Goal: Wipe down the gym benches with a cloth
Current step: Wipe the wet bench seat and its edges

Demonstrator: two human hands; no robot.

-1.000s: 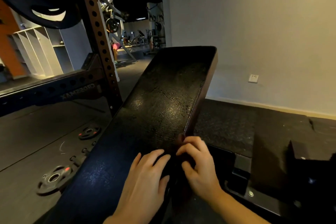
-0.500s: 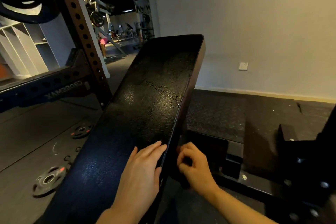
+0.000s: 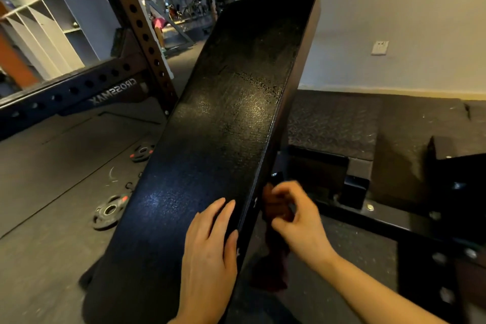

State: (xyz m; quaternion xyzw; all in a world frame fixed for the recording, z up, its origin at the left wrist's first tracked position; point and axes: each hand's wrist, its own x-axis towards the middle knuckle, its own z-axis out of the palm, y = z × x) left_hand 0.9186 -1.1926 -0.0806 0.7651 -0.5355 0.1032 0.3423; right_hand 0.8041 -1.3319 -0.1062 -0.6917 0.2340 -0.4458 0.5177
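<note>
Cloth (image 3: 274,208) in right hand (image 3: 299,221)

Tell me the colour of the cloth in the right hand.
Dark reddish-brown cloth, seen in the head view.

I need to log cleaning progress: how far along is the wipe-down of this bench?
Done: the bench pad top glistens mid-length, as if freshly wiped. In hand: the right hand holds a dark cloth at the pad's right side edge, while the left hand rests flat on top. Left: the rest of that edge; other benches aren't visible.
</note>
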